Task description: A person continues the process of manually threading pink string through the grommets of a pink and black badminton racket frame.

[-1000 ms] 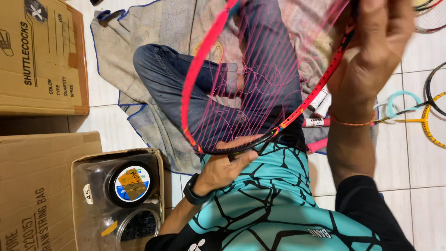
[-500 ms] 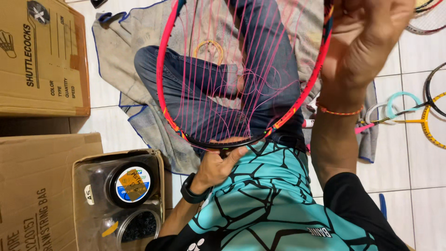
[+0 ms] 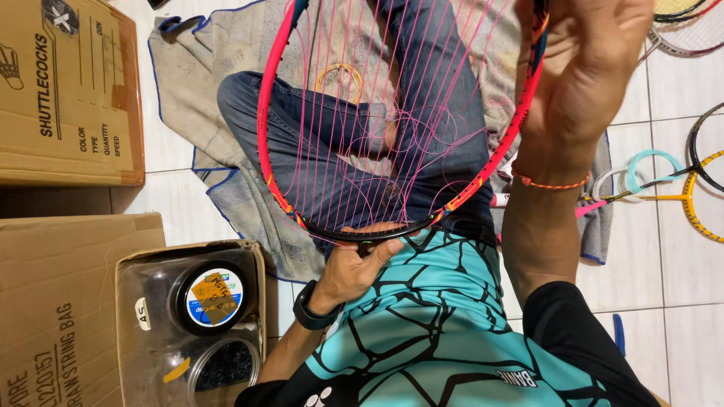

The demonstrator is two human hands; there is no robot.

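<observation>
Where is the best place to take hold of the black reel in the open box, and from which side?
Grip the black reel by its round rim, coming from above through the open top of the box. Its flat labelled face points upward and the box walls seem to block its sides.

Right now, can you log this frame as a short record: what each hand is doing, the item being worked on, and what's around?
left hand: grips the racket's frame at its near end
right hand: raised at the frame's far right side, fingers on the rim
racket: red and black frame, pink strings partly strung, loose loops
seat: person cross-legged on a cloth on tiled floor
left side: cardboard boxes, string reels
right side: other rackets
</observation>
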